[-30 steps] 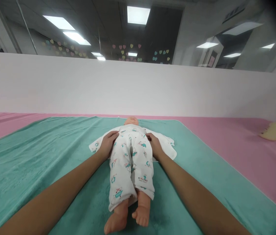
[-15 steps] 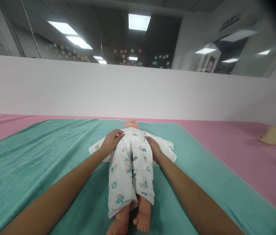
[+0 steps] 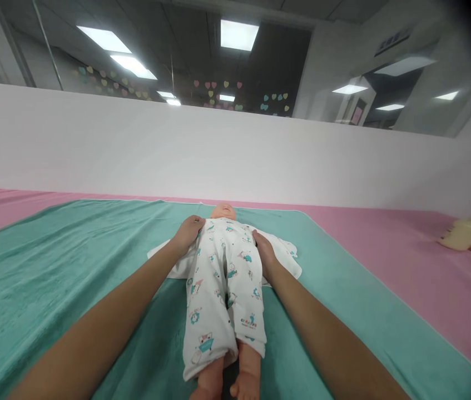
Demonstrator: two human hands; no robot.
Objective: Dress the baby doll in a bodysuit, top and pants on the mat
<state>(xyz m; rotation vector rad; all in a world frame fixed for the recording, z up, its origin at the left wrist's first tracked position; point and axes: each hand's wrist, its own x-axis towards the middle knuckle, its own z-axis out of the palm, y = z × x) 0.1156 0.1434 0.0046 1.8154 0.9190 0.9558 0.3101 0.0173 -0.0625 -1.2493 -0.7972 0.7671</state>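
Observation:
A baby doll [image 3: 223, 211] lies on its back on a teal blanket [image 3: 51, 278], head away from me. It wears white printed trousers [image 3: 222, 289], and an open white top [image 3: 283, 253] is spread under it. My left hand [image 3: 187, 233] curls over the left side of the trousers' waistband. Against the right side of the waist, my right hand [image 3: 263, 251] grips the fabric too. Both bare feet of the doll reach the bottom edge of the view.
The blanket lies on a pink surface [image 3: 385, 244] backed by a low white wall [image 3: 218, 150]. At the far right lies a pale yellow object [image 3: 462, 234] with part of another doll beside it.
The trousers' waistband has risen higher on the doll's torso, and both my hands have moved up with it. The doll's feet have slid lower in the view.

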